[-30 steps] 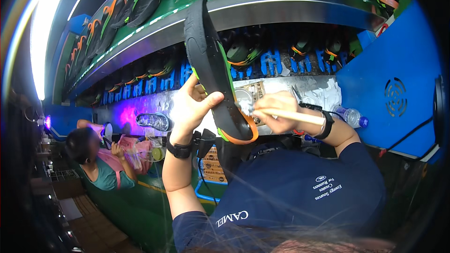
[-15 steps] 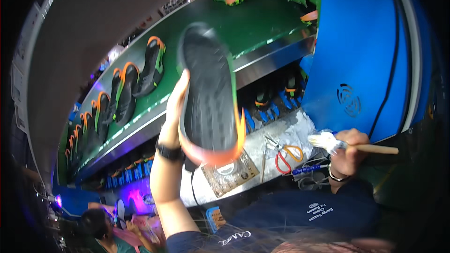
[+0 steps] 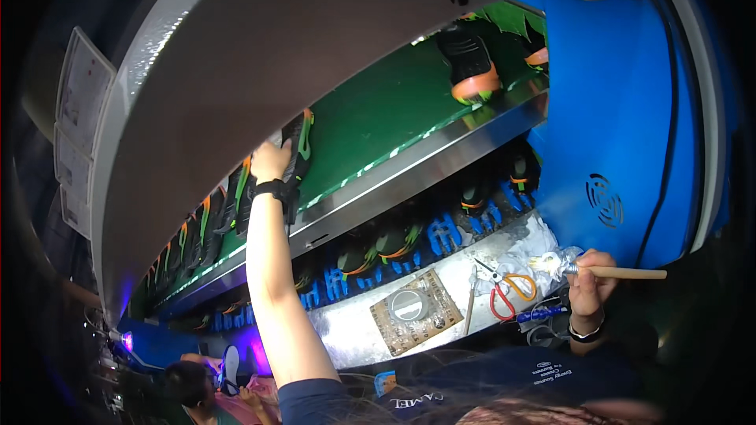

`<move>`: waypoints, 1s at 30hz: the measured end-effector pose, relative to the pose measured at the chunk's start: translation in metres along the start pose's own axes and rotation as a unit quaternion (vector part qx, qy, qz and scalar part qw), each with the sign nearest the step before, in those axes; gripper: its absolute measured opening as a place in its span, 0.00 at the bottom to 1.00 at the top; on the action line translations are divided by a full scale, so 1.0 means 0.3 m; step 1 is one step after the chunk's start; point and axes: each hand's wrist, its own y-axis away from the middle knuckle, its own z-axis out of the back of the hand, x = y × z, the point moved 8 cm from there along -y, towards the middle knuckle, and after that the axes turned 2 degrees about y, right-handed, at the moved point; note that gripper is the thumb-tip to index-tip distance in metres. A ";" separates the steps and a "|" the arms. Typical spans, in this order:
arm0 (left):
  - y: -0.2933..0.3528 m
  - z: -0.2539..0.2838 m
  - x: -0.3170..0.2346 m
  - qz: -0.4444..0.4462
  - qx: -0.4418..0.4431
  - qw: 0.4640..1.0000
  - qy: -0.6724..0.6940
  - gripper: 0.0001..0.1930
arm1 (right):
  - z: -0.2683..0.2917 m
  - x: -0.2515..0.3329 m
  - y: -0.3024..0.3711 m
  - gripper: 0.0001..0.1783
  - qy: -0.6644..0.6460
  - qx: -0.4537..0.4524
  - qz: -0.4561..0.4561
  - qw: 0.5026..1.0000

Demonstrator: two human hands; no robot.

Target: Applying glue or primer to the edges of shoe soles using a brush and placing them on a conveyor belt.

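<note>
On the green conveyor belt (image 3: 378,102), my left hand (image 3: 272,161) is closed on a black shoe sole (image 3: 301,138) with an orange and green rim; some fingers are hidden by the sole and the overhead cover. The sole lies at the near end of a row of similar soles (image 3: 209,224). Off to the right, over the metal ledge, my right hand (image 3: 591,287) is closed round the light wooden handle of a brush (image 3: 630,273). Its bristle end points left, next to crumpled white material (image 3: 524,245).
Scissors (image 3: 494,303) with red and yellow handles lie on the ledge beside a brown board (image 3: 435,299) bearing a round grey container (image 3: 409,307). Shoes on blue holders (image 3: 398,242) run below the belt. A grey cover (image 3: 213,86) overhangs it. Right stands a blue panel (image 3: 622,102); a person (image 3: 189,382) sits lower left.
My left hand has carried the shoe sole from up close in front of me onto the belt, beside the row. My right hand still grips the brush. The whole view has shifted.
</note>
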 end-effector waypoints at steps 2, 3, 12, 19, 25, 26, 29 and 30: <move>-0.032 -0.107 0.140 0.088 0.144 0.986 0.010 0.30 | 0.007 -0.015 0.008 0.10 0.002 0.008 0.006 1.000; -0.037 -0.116 0.116 0.054 0.143 0.988 -0.014 0.31 | 0.011 -0.019 0.010 0.10 0.013 0.010 0.010 1.000; -0.008 -0.214 0.228 0.115 0.353 0.928 0.011 0.47 | -0.020 -0.042 0.005 0.09 -0.003 0.027 -0.007 1.000; 0.170 0.157 -0.052 0.033 0.313 0.943 0.111 0.14 | -0.053 -0.127 0.006 0.08 -0.002 0.045 -0.073 0.996; 0.258 0.246 -0.313 -0.231 0.238 0.914 -0.234 0.37 | -0.093 -0.145 0.009 0.07 -0.027 0.061 -0.096 0.993; 0.263 0.190 -0.316 -0.159 0.371 0.890 -0.210 0.42 | -0.090 -0.136 0.013 0.07 -0.018 0.061 -0.092 0.994; 0.205 0.076 -0.414 -0.213 0.318 0.922 -0.064 0.53 | -0.069 -0.112 0.047 0.07 -0.011 0.058 -0.084 0.995; 0.211 0.033 -0.414 -0.177 0.365 0.912 -0.062 0.55 | -0.064 -0.109 0.060 0.07 -0.010 0.056 -0.082 0.995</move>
